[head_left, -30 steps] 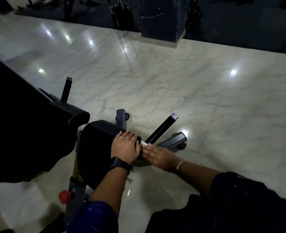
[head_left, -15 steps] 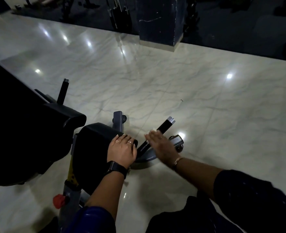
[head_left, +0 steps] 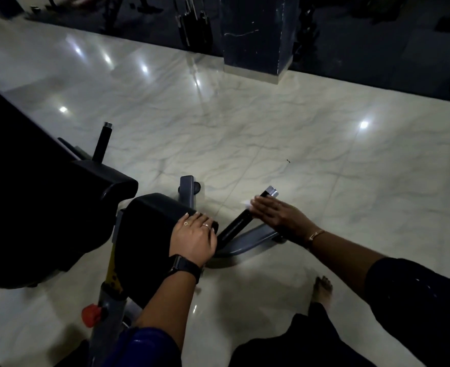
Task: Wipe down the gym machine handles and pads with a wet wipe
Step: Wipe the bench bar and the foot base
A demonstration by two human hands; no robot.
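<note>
Glossy marble floor [head_left: 245,128]; left hand [head_left: 194,239] flat on padded cushion [head_left: 149,223], right hand [head_left: 276,215] pressing wipe [head_left: 247,203] on cylindrical handle [head_left: 241,221].

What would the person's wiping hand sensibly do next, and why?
Probably carry the wet wipe over the silver end cap. The right hand lies near the top of the black handle, leaving the cap uncovered, while the left hand rests on the pad.

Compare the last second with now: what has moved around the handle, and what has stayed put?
The right hand has slid the wipe up the black handle, from its base beside the pad to near the silver-capped tip. Nothing was picked up or let go. The left hand stays flat on the pad's edge, and the machine has not shifted.
</note>
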